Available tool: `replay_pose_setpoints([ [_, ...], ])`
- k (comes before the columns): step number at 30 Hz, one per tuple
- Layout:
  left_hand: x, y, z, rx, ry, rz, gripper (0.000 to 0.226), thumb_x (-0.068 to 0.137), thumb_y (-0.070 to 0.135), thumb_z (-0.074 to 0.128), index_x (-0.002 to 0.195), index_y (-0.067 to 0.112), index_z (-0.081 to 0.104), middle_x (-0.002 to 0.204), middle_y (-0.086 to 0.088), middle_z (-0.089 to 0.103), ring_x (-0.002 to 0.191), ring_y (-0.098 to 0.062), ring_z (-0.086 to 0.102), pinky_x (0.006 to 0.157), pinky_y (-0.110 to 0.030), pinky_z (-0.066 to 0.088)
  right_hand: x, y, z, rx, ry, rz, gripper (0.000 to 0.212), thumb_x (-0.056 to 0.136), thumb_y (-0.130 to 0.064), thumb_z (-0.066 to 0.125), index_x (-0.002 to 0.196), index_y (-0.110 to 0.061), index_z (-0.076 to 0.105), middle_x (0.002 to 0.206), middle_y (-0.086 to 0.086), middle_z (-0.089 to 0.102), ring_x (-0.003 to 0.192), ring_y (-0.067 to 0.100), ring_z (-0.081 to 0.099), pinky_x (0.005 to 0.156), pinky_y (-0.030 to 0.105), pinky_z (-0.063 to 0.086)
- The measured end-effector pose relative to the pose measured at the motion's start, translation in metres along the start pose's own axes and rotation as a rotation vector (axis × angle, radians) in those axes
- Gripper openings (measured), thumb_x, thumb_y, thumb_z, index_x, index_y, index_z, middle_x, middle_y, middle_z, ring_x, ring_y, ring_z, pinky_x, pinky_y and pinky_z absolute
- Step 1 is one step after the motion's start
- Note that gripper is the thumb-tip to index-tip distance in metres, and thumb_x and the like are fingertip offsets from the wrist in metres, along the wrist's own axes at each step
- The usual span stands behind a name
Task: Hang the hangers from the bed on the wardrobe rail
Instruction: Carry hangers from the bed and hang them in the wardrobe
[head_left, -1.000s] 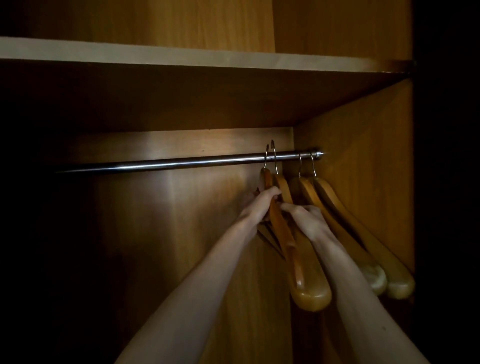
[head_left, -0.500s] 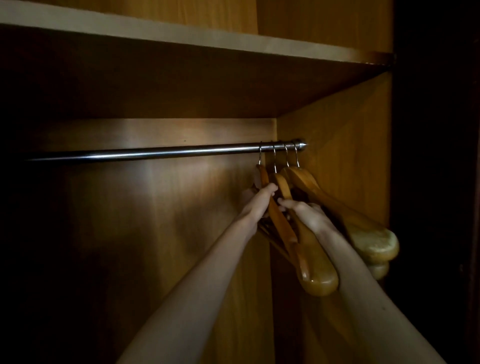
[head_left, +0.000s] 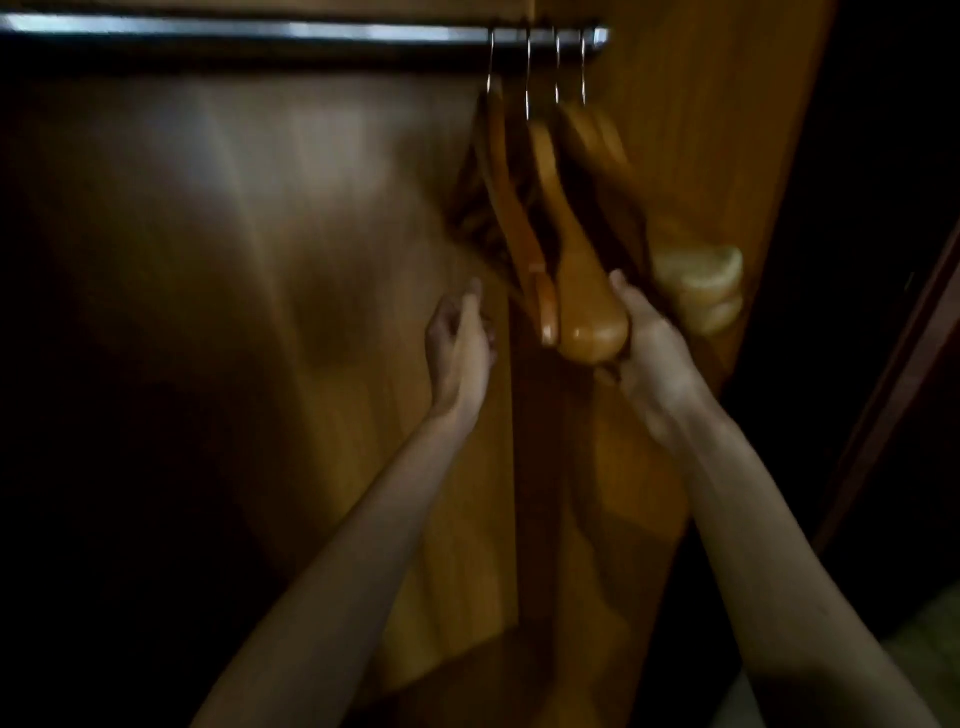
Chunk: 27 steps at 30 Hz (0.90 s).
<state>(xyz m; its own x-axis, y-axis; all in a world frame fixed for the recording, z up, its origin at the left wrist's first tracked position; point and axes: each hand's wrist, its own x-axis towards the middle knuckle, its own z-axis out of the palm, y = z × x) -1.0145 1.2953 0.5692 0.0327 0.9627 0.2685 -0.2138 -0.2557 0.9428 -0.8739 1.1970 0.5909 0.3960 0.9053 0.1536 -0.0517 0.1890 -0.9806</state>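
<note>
**Hands drop to the hanger ends**

Both hands have come down since half a second ago, from the hanger necks near the rail to the rounded lower ends, and the view has tipped downward so the shelf is gone and the rail (head_left: 291, 32) now runs along the top edge. Blur smears the whole scene, and the wardrobe's left side sinks into darkness.

Largest is the wardrobe back panel (head_left: 260, 218), smooth brown wood with a soft sheen. The rail is a shiny metal tube. Four wooden hangers (head_left: 566, 208) hang from it by thin wire hooks, bunched at its right end against the side wall; their far arms are hidden behind the near ones. The two rightmost show only pale, blurred ends (head_left: 698, 283).

The right hand (head_left: 652, 353) cups the broad glossy end of a hanger, thumb lying up its side; its fingers are hidden behind the wood. The left hand (head_left: 460, 345) hangs free just left of the hangers, fingers loosely bent, holding nothing.
</note>
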Motion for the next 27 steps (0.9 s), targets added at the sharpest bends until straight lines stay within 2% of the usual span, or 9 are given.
replay_pose_setpoints([
  [2,-0.022,-0.041,-0.015,0.077,-0.056,-0.12,0.024,0.103,0.034,0.05,0.091,0.017,0.061,0.069,0.004,0.052,0.058,-0.005,0.05,0.055,-0.021,0.042,-0.017,0.03,-0.009,-0.082,0.013,0.027,0.035,0.103,-0.046,0.042,0.109,-0.024,0.068,0.094,-0.004,0.064,0.081,0.012,0.057,0.074,0.032,0.042],
  [4,-0.045,-0.093,-0.031,0.228,-0.175,-0.274,0.018,0.102,0.025,0.053,0.094,0.014,0.066,0.066,0.004,0.055,0.048,-0.004,0.049,0.047,-0.019,0.039,-0.034,0.07,-0.017,-0.179,-0.02,0.113,0.032,0.102,-0.04,0.049,0.113,-0.02,0.071,0.098,0.0,0.064,0.08,0.014,0.057,0.07,0.031,0.044],
  [8,-0.106,-0.207,-0.068,0.581,-0.45,-0.591,0.022,0.097,0.018,0.063,0.104,-0.002,0.07,0.067,-0.002,0.063,0.045,-0.008,0.051,0.045,-0.021,0.041,-0.073,0.171,-0.031,-0.323,-0.081,0.396,0.026,0.098,-0.039,0.059,0.115,-0.022,0.068,0.103,-0.001,0.07,0.088,0.016,0.064,0.082,0.034,0.052],
  [12,-0.181,-0.296,-0.109,0.798,-0.697,-0.792,0.014,0.095,0.02,0.063,0.09,0.008,0.068,0.073,-0.003,0.068,0.051,-0.011,0.054,0.046,-0.022,0.043,-0.121,0.288,-0.047,-0.296,-0.034,0.738,0.022,0.1,-0.029,0.058,0.111,-0.015,0.07,0.094,0.002,0.072,0.088,0.021,0.067,0.078,0.031,0.054],
  [16,-0.241,-0.358,-0.143,0.912,-0.826,-1.034,0.008,0.098,0.018,0.06,0.098,0.01,0.064,0.073,-0.003,0.066,0.052,-0.01,0.054,0.047,-0.02,0.045,-0.188,0.375,-0.063,-0.292,0.006,0.987,0.019,0.1,-0.021,0.056,0.087,-0.018,0.069,0.081,0.002,0.068,0.076,0.019,0.062,0.078,0.03,0.048],
  [18,-0.269,-0.383,-0.158,0.974,-0.904,-1.088,0.01,0.098,0.017,0.058,0.096,0.01,0.064,0.072,-0.003,0.066,0.054,-0.012,0.056,0.051,-0.023,0.047,-0.228,0.405,-0.072,-0.295,0.042,1.059,0.019,0.099,-0.013,0.057,0.084,-0.015,0.068,0.075,0.002,0.067,0.074,0.022,0.061,0.074,0.029,0.049],
  [20,-0.297,-0.399,-0.17,1.042,-0.979,-1.112,0.014,0.098,0.016,0.058,0.087,0.01,0.065,0.07,-0.004,0.066,0.056,-0.016,0.058,0.056,-0.027,0.049,-0.275,0.436,-0.084,-0.299,0.085,1.15,0.017,0.098,-0.008,0.057,0.087,-0.008,0.069,0.067,0.002,0.067,0.067,0.021,0.058,0.06,0.024,0.048],
  [23,-0.335,-0.409,-0.179,1.148,-1.134,-1.115,0.018,0.099,0.015,0.056,0.085,0.008,0.065,0.067,-0.004,0.065,0.054,-0.015,0.058,0.053,-0.025,0.047,-0.356,0.47,-0.098,-0.328,0.176,1.31,0.023,0.096,-0.013,0.061,0.098,0.006,0.072,0.074,0.011,0.068,0.06,0.019,0.058,0.058,0.027,0.049],
  [27,-0.381,-0.416,-0.169,1.258,-1.335,-1.045,0.026,0.098,0.015,0.055,0.074,0.006,0.062,0.063,-0.006,0.062,0.049,-0.014,0.055,0.044,-0.022,0.041,-0.455,0.472,-0.111,-0.339,0.303,1.428,0.02,0.09,-0.014,0.067,0.075,-0.002,0.068,0.072,0.013,0.066,0.057,0.018,0.058,0.052,0.026,0.046],
])
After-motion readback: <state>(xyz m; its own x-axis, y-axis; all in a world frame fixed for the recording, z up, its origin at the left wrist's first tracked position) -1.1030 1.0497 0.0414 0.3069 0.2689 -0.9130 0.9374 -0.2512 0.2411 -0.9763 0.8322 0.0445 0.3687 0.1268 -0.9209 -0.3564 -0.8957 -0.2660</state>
